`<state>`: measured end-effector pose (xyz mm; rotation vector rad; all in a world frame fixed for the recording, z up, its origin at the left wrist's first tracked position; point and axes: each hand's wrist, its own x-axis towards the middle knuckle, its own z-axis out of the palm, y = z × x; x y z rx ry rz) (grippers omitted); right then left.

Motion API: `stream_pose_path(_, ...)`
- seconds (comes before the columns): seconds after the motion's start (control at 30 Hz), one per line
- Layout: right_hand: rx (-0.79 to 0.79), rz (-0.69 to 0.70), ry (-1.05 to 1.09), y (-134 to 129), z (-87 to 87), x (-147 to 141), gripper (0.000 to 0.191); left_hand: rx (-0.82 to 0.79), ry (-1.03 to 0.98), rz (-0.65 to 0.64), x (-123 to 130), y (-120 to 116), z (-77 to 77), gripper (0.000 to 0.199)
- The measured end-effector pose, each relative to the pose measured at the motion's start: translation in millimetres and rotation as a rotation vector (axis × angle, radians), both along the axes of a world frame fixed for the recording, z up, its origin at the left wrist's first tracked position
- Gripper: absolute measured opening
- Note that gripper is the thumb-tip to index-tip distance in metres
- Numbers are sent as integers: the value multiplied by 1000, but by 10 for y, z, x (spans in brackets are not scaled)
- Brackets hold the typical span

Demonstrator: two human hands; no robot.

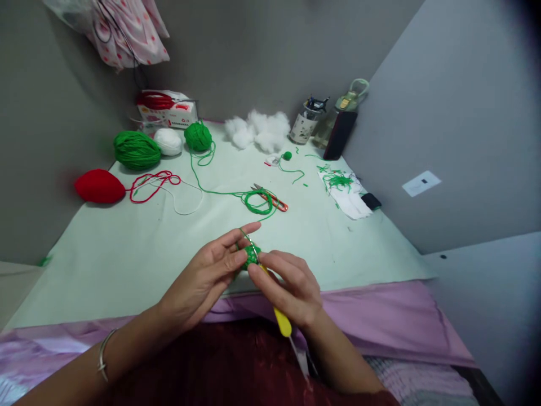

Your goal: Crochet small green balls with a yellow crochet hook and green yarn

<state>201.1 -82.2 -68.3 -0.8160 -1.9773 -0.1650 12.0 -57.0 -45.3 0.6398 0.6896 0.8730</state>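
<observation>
Near the table's front edge, my left hand (215,265) pinches a small green crochet piece (252,255) between thumb and fingers. Green yarn runs over its raised index finger. My right hand (291,282) is closed round a crochet hook (282,321) with a yellow handle. The hook's metal shaft lies against the crochet piece and reaches toward my left index finger. Just beyond the hands lies a loose coil of green yarn (258,202), partly over a pair of orange-handled thread snips (279,204). From that coil a strand leads back to a green yarn ball (198,136).
Red yarn (100,186), a large green skein (136,150) and a white ball (168,141) sit at left. White stuffing (257,131) lies at the back. A pen cup (303,124), a bottle (347,101), a phone (340,135) and yarn scraps (339,180) are at right.
</observation>
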Motion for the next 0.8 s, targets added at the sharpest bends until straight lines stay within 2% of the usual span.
stream_pose_path(0.1, -112, 138, 282, 69, 2, -20, 40, -73, -87, -93, -14, 51, -3, 59)
stream_pose_path(0.17, -260, 223, 469, 117, 22, -26, 32, -50, -58, -92, -22, 84, 0, 67)
stream_pose_path(0.27, -408, 278, 590, 138, 65, 0, 24, -16, 24, -78, -38, 115, 26, 72)
stream_pose_path(0.47, -598, 300, 747, 109, 82, 99, 16, 56, 169, -104, -116, 165, 75, 64)
stream_pose_path(0.67, -759, 381, 957, 154, 80, 135, 10, 55, 124, -219, -175, 176, 45, 51)
stream_pose_path(0.8, -840, 379, 1049, 183, 138, 118, 14, 19, 28, -282, -188, 185, 50, 43)
